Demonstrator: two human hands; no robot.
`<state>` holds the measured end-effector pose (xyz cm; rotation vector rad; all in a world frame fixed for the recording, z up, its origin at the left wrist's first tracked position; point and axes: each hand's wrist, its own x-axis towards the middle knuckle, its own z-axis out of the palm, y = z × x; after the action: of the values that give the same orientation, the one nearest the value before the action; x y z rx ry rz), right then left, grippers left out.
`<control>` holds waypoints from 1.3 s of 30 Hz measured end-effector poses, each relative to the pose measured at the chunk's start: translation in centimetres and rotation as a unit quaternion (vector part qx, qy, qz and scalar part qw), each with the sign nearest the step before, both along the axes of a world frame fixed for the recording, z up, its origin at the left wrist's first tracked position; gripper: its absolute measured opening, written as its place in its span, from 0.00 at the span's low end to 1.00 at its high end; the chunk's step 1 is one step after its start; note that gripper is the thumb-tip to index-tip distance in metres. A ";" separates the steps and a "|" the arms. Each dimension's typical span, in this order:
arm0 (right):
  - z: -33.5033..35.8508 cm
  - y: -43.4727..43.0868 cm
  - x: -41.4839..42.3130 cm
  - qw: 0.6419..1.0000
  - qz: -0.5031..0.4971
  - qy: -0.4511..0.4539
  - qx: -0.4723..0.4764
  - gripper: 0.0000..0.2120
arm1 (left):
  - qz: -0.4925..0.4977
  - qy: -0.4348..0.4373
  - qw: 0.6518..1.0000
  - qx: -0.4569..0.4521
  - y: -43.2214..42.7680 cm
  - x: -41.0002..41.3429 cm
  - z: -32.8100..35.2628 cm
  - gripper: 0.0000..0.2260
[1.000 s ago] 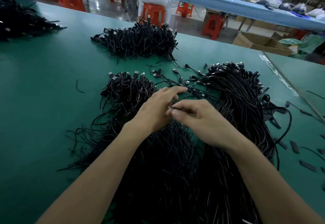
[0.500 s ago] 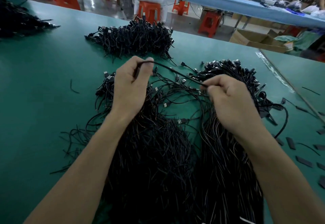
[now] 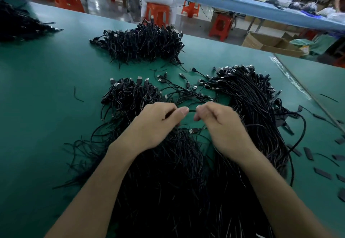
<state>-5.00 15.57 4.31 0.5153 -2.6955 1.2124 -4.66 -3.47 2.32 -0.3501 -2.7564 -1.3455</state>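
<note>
L hand (image 3: 155,125) & R hand (image 3: 224,127) pinch one black cable (image 3: 192,110) above cable piles (image 3: 168,172) on tabletop (image 3: 46,107); far-right cardboard box (image 3: 270,44), contents unclear.

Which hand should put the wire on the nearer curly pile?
Left, probably. The left hand pinches the wire and sits right beside that pile. The right hand also holds the wire but is over by the straight bundle.

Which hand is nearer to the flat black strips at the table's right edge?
Right. The right hand sits left of the strips, with a cable pile between them; the left hand is farther left, beyond the right hand.
</note>
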 end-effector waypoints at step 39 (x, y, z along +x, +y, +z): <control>3.8 0.0 0.8 0.980 0.140 -0.003 -0.140 0.08 | -0.185 -0.206 0.880 0.386 2.8 2.6 1.1 0.33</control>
<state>-4.19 15.60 8.07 0.8698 -2.4535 1.6328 -2.08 -0.70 3.47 -0.5951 -2.1706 -2.7305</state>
